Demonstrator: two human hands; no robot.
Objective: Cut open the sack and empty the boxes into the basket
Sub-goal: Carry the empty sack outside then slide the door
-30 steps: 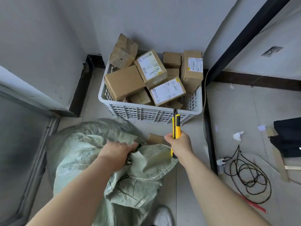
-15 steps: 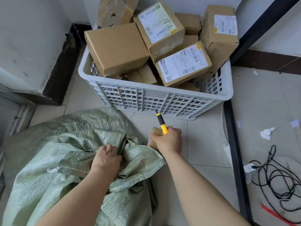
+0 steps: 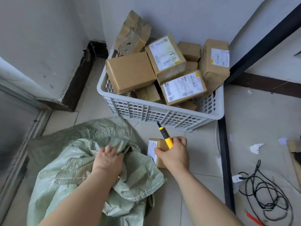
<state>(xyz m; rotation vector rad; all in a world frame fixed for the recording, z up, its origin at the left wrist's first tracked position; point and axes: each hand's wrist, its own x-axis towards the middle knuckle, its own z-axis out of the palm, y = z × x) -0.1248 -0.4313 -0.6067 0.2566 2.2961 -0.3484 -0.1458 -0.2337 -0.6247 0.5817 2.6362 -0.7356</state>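
Note:
A pale green woven sack (image 3: 68, 162) lies crumpled on the floor at lower left. My left hand (image 3: 109, 158) grips a fold of its cloth near the opening. My right hand (image 3: 175, 154) holds a yellow and black utility knife (image 3: 166, 137), blade pointing up toward the basket, and also clasps a small cardboard box (image 3: 154, 150) with a white label that rests on the floor beside the sack. Ahead stands a white plastic lattice basket (image 3: 162, 115), piled high with several cardboard boxes (image 3: 130, 70).
The basket sits in a corner between grey walls with a dark skirting. A black metal post (image 3: 224, 160) runs along the floor right of the basket. Tangled black cable (image 3: 267, 193), paper scraps (image 3: 255, 147) and a red strip (image 3: 254, 219) lie at right.
The view pulled back from the basket. My right hand, still holding the knife, closed around the small box by the sack. My left hand kept its grip on the sack cloth.

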